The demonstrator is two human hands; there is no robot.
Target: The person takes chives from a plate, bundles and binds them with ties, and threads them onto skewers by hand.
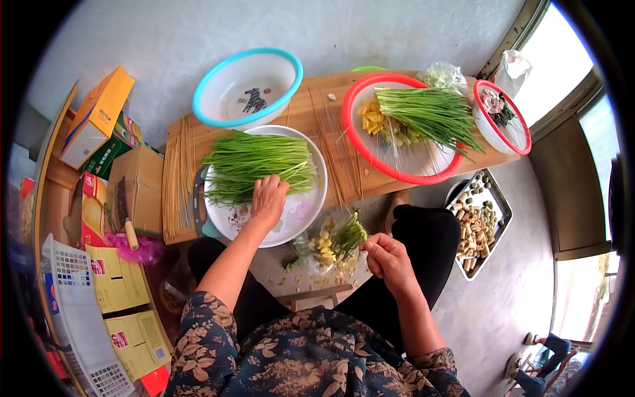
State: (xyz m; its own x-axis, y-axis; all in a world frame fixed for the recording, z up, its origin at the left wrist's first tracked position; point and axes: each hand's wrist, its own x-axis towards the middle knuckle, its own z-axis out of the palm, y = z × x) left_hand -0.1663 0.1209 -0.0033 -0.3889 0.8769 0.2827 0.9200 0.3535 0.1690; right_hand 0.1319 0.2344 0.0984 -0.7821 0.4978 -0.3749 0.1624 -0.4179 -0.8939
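A thick layer of green garlic chives (264, 162) lies across a round white plate (312, 202). My left hand (270, 198) reaches over the plate's near side, its fingers curled down together into the chives' lower edge. Out past the plate, above my right knee, my right hand (390, 261) is closed in a pinch; anything between the fingertips is too small to make out. Just left of that pinch, lower down, a cut green bundle (350, 235) and yellowish pieces sit in a clear plastic bag (317, 248).
Bamboo skewers (177, 178) lie on the wooden table (337, 159). Behind are a blue-rimmed basin (248, 92), a red-rimmed basin (354, 142) with more chives, and a smaller bowl (508, 132). A metal tray (486, 225) of skewered food stands right; a knife (126, 218) and boxes left.
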